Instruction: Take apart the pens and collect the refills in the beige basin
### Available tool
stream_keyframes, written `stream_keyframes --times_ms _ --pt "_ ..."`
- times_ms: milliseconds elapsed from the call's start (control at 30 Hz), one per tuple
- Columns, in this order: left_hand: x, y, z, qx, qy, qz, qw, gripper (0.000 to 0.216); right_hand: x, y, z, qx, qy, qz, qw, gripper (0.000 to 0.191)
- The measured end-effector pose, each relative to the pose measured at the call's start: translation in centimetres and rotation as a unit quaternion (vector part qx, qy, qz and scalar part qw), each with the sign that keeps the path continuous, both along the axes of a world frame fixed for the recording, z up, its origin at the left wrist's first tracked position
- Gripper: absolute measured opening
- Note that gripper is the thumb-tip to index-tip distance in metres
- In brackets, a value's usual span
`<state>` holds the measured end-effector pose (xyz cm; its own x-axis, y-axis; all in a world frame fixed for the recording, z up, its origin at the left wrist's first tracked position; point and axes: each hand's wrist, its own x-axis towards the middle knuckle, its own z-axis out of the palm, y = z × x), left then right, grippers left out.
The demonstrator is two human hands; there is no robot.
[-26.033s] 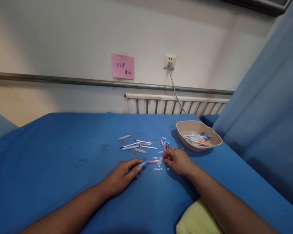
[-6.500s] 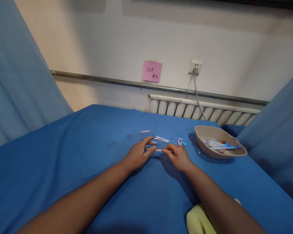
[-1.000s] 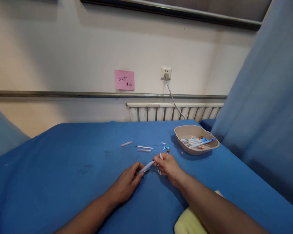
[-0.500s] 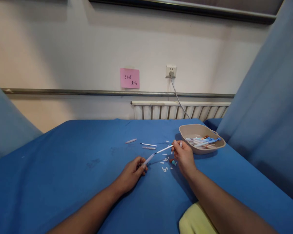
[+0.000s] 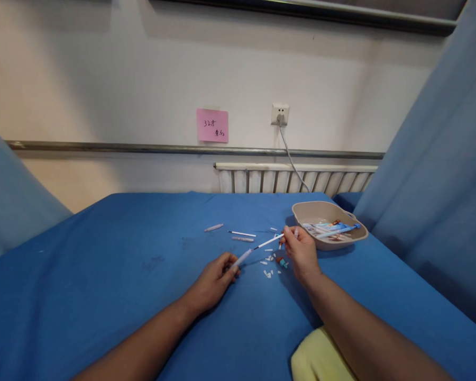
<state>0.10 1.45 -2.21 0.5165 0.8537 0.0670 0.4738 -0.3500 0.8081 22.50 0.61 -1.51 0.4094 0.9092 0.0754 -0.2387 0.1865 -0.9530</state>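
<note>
Your white pen refill (image 5: pixel 268 242) is pinched near its back end by your right hand (image 5: pixel 304 256), fingers closed, dark tip right at the end of the pale pen barrel (image 5: pixel 243 257) your left hand (image 5: pixel 215 280) is curled around. Little white bits (image 5: pixel 268 275) litter the blue sheet (image 5: pixel 122 275) nearby, another refill (image 5: pixel 243 234) lies beyond, and the tan basket (image 5: pixel 327 245)'s off to the right.

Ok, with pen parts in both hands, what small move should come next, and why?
I'd probably tilt the right hand to bring the white refill into line with the pale pen barrel in the left hand: the refill's dark tip is at or near the barrel's end, yet the two look slightly angled to each other.
</note>
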Motion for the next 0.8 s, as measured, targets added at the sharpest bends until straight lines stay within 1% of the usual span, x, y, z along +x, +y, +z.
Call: stream_keyframes --times_ms 167,400,567,733,800 --pt "-0.07 -0.02 -0.06 0.012 0.007 -0.001 1.000 0.017 0.25 0.29 -0.20 0.015 0.002 -0.007 1.000 0.035" --pt "-0.09 -0.01 0.04 0.005 0.012 0.002 1.000 0.018 0.34 0.24 -0.26 0.024 0.008 0.006 1.000 0.034" --pt "0.00 -0.05 -0.03 -0.003 0.005 0.011 1.000 0.018 0.22 -0.11 -0.08 0.030 -0.015 0.000 0.999 0.035" --pt "0.07 -0.03 -0.10 -0.014 -0.006 0.015 1.000 0.019 0.15 -0.25 -0.18 0.055 -0.053 -0.026 0.997 0.035" --pt "0.06 0.01 -0.16 -0.016 -0.010 0.016 1.000 0.019 0.11 -0.31 -0.21 0.057 -0.064 -0.025 0.996 0.035"
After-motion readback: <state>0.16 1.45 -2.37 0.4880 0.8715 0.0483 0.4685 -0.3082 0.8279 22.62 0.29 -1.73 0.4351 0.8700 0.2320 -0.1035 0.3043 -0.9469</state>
